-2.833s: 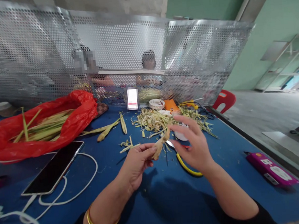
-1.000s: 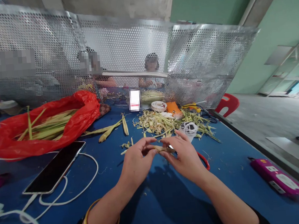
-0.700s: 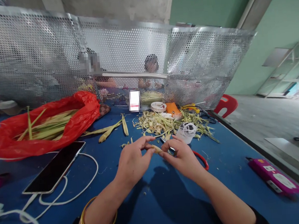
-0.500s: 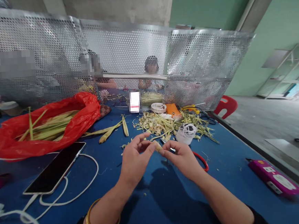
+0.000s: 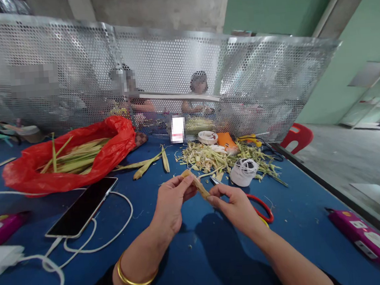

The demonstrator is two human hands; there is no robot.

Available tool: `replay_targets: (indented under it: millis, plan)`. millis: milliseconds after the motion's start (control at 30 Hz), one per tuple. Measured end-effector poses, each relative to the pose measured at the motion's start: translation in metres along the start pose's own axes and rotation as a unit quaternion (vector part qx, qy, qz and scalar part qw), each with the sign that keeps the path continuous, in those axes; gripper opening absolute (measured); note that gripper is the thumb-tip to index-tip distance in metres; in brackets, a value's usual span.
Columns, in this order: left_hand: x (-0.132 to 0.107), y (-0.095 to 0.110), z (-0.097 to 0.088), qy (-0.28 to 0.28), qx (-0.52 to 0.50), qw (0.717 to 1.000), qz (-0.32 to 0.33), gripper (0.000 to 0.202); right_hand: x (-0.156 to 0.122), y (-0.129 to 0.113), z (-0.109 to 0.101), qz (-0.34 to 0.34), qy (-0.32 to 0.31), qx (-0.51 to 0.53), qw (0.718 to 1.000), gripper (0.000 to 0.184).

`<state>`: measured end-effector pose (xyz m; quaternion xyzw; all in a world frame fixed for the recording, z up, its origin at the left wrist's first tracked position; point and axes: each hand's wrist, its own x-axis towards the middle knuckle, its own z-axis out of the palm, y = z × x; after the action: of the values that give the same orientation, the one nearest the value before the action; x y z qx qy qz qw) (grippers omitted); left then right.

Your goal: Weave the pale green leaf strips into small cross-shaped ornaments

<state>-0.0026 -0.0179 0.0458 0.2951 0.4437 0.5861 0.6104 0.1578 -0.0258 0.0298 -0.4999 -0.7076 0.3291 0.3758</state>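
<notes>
Stretched between my two hands above the blue table is a dry, tan leaf strip (image 5: 198, 187). My left hand (image 5: 174, 198) pinches its upper end between thumb and fingers. The lower right end is pinched by my right hand (image 5: 236, 204). Scissors with red handles (image 5: 263, 208) lie on the table, partly hidden under my right hand and forearm. Beyond my hands spreads a heap of cut pale-green plant scraps (image 5: 204, 158). Beside the heap stands a white spool of cord (image 5: 244, 173). A few longer dried leaves (image 5: 147, 167) lie to its left.
At left, a red plastic bag (image 5: 71, 180) holds long leaves, with a phone (image 5: 83, 208) and white cable (image 5: 131, 208) in front. A tape roll (image 5: 207, 137) sits behind the scraps. A purple packet (image 5: 365, 238) lies right. People sit behind the perforated metal screen (image 5: 166, 56).
My hands have moved slightly apart, and more of the leaf strip now shows between them. My left fingers have closed further around its end. The view has shifted a little left.
</notes>
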Motion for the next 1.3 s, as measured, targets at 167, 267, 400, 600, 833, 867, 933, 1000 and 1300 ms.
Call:
replay_targets:
  millis: [167,267,400,600,833,867,933,1000,1300]
  plan:
    - [0.003,0.002,-0.003,0.020,-0.020,1.000,-0.006,0.020,-0.002,-0.005,-0.001,-0.026,-0.005,-0.069,0.997,0.011]
    - [0.006,0.002,-0.004,0.029,-0.026,0.999,0.008,0.019,-0.005,-0.007,0.002,-0.020,-0.021,-0.071,0.997,0.010]
    - [0.009,-0.001,-0.005,0.051,-0.018,0.998,0.045,0.022,-0.008,-0.008,0.008,0.003,-0.061,-0.056,0.997,0.009]
    - [0.006,0.001,-0.003,0.034,0.023,0.997,0.066,0.021,-0.012,-0.016,0.001,-0.044,-0.134,-0.073,0.987,0.007]
    - [-0.015,0.004,0.011,-0.106,0.180,0.978,0.022,0.026,0.001,-0.009,-0.012,0.013,0.065,0.155,0.986,0.029]
    - [-0.017,0.002,0.012,-0.123,0.191,0.974,0.014,0.027,0.002,-0.007,-0.011,0.013,0.066,0.170,0.983,0.027]
    - [-0.018,-0.003,0.013,-0.149,0.209,0.966,0.009,0.030,0.003,-0.007,-0.009,0.007,0.066,0.170,0.983,0.016]
    - [-0.018,-0.005,0.013,-0.164,0.218,0.962,0.001,0.030,0.002,-0.008,-0.007,-0.001,0.082,0.138,0.987,0.009]
    - [-0.016,-0.002,0.009,-0.165,0.140,0.974,-0.063,0.030,-0.004,-0.009,-0.010,-0.211,0.154,-0.076,0.962,0.013]
